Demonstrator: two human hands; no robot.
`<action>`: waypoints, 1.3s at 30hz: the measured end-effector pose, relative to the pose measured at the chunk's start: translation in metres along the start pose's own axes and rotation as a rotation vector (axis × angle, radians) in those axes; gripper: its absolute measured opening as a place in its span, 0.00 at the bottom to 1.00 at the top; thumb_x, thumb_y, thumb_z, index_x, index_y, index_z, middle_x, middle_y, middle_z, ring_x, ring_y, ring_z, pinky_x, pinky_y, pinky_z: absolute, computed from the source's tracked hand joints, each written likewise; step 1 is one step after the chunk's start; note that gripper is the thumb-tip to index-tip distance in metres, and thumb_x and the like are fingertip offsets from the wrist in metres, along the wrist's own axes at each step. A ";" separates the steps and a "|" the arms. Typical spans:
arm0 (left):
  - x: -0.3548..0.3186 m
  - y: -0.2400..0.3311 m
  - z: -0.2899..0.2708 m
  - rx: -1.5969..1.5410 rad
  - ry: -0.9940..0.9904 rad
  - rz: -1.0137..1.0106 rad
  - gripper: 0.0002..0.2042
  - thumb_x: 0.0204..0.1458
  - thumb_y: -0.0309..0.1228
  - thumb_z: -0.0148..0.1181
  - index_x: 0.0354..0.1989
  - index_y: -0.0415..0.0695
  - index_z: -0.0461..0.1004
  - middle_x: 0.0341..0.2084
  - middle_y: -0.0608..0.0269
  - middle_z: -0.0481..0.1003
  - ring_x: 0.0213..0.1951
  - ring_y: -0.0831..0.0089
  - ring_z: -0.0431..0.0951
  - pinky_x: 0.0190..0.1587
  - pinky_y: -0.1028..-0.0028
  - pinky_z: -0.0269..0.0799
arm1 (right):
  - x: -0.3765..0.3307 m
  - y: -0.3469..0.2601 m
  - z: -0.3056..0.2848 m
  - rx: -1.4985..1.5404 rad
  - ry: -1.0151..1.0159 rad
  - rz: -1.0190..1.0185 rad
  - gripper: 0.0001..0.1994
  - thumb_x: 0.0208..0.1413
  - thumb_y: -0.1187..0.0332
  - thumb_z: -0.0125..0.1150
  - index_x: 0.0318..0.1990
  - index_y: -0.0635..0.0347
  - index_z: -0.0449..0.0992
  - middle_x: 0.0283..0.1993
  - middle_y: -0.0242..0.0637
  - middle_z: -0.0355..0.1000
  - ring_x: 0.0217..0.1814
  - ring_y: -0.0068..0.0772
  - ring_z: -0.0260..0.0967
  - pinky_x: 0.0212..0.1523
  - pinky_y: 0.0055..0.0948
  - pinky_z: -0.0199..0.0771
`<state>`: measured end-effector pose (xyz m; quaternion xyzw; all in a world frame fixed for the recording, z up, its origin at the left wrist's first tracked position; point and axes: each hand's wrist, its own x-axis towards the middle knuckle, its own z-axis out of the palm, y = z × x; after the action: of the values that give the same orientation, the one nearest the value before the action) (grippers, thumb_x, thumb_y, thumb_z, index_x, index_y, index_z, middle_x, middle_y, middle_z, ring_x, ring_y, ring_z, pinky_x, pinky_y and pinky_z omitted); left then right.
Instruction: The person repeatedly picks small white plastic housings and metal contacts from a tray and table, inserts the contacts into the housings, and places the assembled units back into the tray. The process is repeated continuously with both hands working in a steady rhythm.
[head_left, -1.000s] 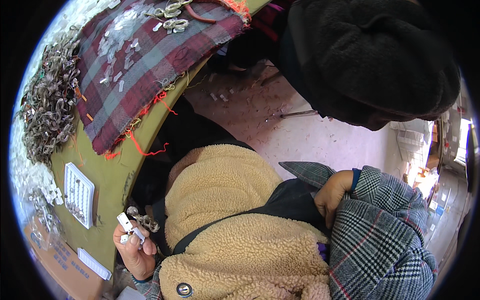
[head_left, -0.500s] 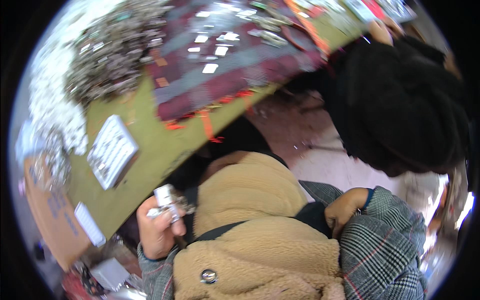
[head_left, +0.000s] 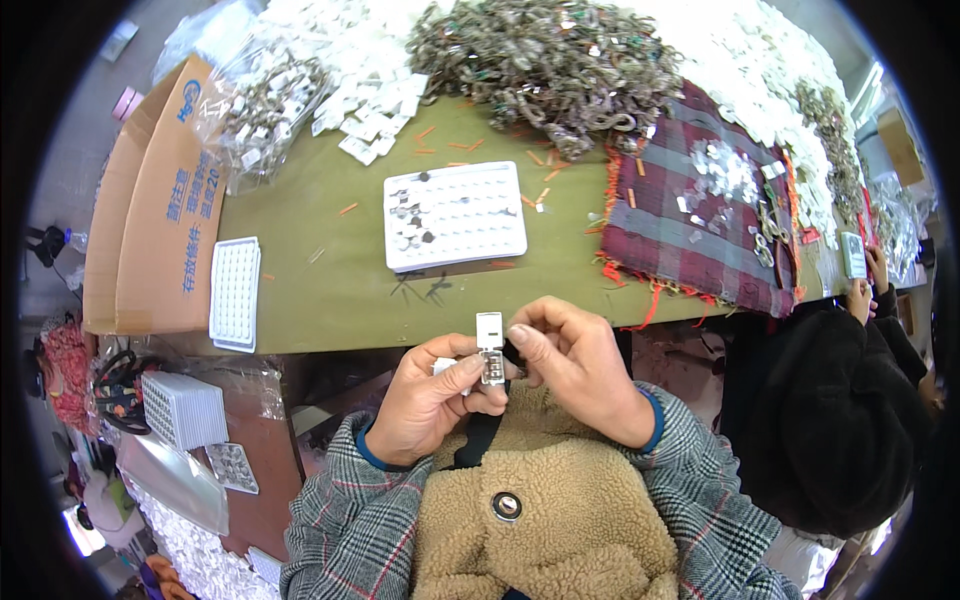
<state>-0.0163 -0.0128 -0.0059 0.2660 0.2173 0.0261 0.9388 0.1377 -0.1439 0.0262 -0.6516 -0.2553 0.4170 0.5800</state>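
Just beyond the table's near edge, in front of my chest, my left hand (head_left: pixel 425 395) is closed round a small white hinged plastic piece (head_left: pixel 489 333). Its flat upper part stands up, and the lower part is clear or shiny with small slots. Another white bit (head_left: pixel 446 370) sticks out between the same fingers. My right hand (head_left: pixel 585 365) is pinched close beside the piece; a small dark thing shows at its fingertips, too hidden to name. Past both hands a white tray (head_left: pixel 508 250) lies on the table, several of its round pockets filled with small dark and silvery parts.
On the green tabletop (head_left: pixel 310 290) lie a heap of grey-brown tangled strands (head_left: pixel 550 70), white pieces (head_left: pixel 375 110), and a plaid cloth (head_left: pixel 650 240). A cardboard box (head_left: pixel 150 220) and a second white tray (head_left: pixel 234 295) stand left. A person in black (head_left: pixel 840 420) sits at right.
My view has turned left, bringing the tray to the middle. My right hand has left my lap and now meets my left hand, which still holds the white piece, in front of me.
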 end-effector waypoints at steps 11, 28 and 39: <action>0.007 0.000 -0.017 -0.027 -0.118 -0.065 0.06 0.57 0.22 0.61 0.41 0.37 0.72 0.35 0.49 0.79 0.32 0.64 0.84 0.33 0.72 0.84 | 0.013 0.004 0.009 0.315 -0.208 0.180 0.08 0.61 0.73 0.63 0.42 0.69 0.73 0.33 0.32 0.75 0.32 0.17 0.73 0.31 0.19 0.74; 0.007 -0.015 -0.004 -0.336 -0.157 0.013 0.08 0.59 0.30 0.62 0.43 0.43 0.71 0.31 0.66 0.74 0.23 0.86 0.67 0.24 0.85 0.67 | -0.002 0.009 0.006 -0.467 -0.044 -0.864 0.15 0.42 0.76 0.73 0.40 0.69 0.79 0.42 0.45 0.75 0.34 0.44 0.76 0.37 0.36 0.76; 0.012 -0.017 0.005 -0.091 -0.077 -0.084 0.05 0.64 0.31 0.55 0.38 0.47 0.67 0.26 0.73 0.67 0.22 0.88 0.64 0.22 0.85 0.62 | 0.004 0.023 -0.008 -0.739 0.099 -1.350 0.13 0.40 0.73 0.67 0.35 0.71 0.75 0.41 0.48 0.74 0.32 0.38 0.72 0.33 0.35 0.73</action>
<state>-0.0043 -0.0274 -0.0153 0.2143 0.1906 -0.0134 0.9579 0.1435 -0.1495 0.0023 -0.5238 -0.6938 -0.1694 0.4644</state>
